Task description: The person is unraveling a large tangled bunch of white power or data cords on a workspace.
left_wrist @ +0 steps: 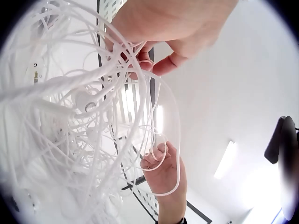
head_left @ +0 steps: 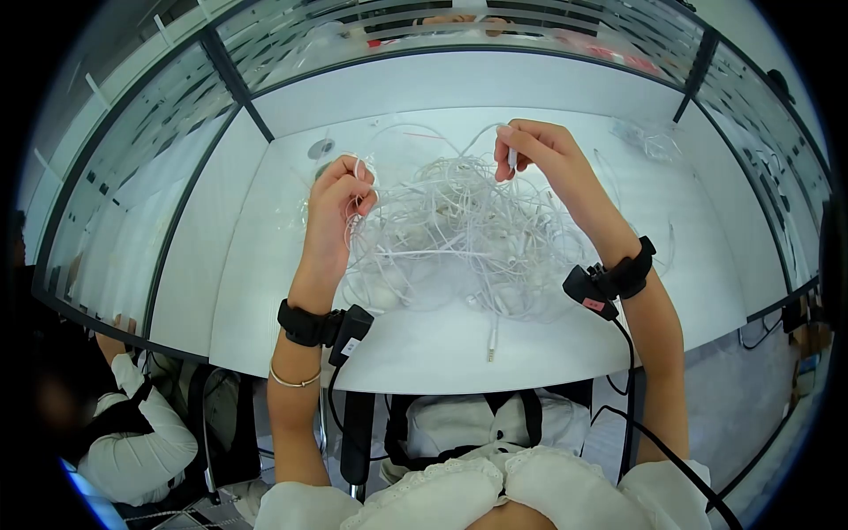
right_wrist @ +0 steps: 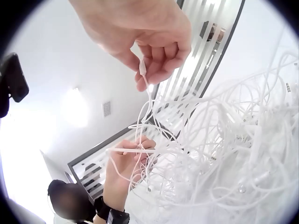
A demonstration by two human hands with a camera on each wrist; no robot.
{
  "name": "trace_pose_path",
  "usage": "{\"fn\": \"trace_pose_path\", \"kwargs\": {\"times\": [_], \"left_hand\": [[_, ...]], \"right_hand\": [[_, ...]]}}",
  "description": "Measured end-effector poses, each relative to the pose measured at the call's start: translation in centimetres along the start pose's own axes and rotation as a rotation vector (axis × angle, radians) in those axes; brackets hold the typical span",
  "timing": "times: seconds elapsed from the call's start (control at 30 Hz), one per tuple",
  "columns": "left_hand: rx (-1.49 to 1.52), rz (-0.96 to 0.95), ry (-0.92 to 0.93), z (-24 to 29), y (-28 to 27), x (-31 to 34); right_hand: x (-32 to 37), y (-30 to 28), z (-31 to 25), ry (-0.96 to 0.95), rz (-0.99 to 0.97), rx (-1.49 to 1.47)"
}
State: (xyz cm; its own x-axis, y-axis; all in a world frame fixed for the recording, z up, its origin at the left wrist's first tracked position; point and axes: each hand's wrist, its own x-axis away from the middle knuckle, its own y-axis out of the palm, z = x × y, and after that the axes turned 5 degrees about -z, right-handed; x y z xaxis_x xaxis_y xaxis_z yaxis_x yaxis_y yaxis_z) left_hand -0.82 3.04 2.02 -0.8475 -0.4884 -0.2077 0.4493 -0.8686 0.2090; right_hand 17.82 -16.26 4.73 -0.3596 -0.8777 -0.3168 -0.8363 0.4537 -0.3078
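Observation:
A large tangle of white cables (head_left: 459,216) lies heaped on the table between my two hands. At the heap's left edge my left hand (head_left: 337,199) grips several cable strands (left_wrist: 128,60) with curled fingers, and loops hang down from it. Raised over the heap's far right side, my right hand (head_left: 541,148) pinches a slim white cable connector (right_wrist: 142,67) between thumb and fingers. Its thin cord (right_wrist: 148,91) runs down toward the strands at my left hand. One loose cable end with a metal-tipped plug (head_left: 491,352) lies on the table nearer to me.
The white table (head_left: 274,327) is walled by low partitions (head_left: 468,88) with glass tops. Crumpled clear plastic (head_left: 649,141) lies at the back right, and a round grey disc (head_left: 321,148) sits at the back left. Another person (head_left: 132,433) sits at left.

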Motion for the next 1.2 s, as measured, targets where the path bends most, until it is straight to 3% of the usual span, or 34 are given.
{"fn": "trace_pose_path", "kwargs": {"times": [0.23, 0.63, 0.87, 0.97, 1.2], "left_hand": [[0.000, -0.031, 0.040, -0.1, 0.2, 0.0], [-0.075, -0.051, 0.089, 0.1, 0.2, 0.2], [-0.101, -0.085, 0.118, 0.2, 0.2, 0.2], [-0.313, 0.039, 0.080, 0.0, 0.5, 0.4], [-0.291, 0.130, 0.111, -0.2, 0.9, 0.5]], "right_hand": [[0.2, -0.2, 0.3, 0.127, -0.011, -0.293], [0.1, 0.1, 0.3, 0.141, -0.173, -0.280], [0.3, 0.0, -0.5, 0.128, -0.381, -0.193], [0.7, 0.3, -0.9, 0.121, -0.443, -0.120], [2.0, 1.0, -1.5, 0.044, -0.551, 0.166]]}}
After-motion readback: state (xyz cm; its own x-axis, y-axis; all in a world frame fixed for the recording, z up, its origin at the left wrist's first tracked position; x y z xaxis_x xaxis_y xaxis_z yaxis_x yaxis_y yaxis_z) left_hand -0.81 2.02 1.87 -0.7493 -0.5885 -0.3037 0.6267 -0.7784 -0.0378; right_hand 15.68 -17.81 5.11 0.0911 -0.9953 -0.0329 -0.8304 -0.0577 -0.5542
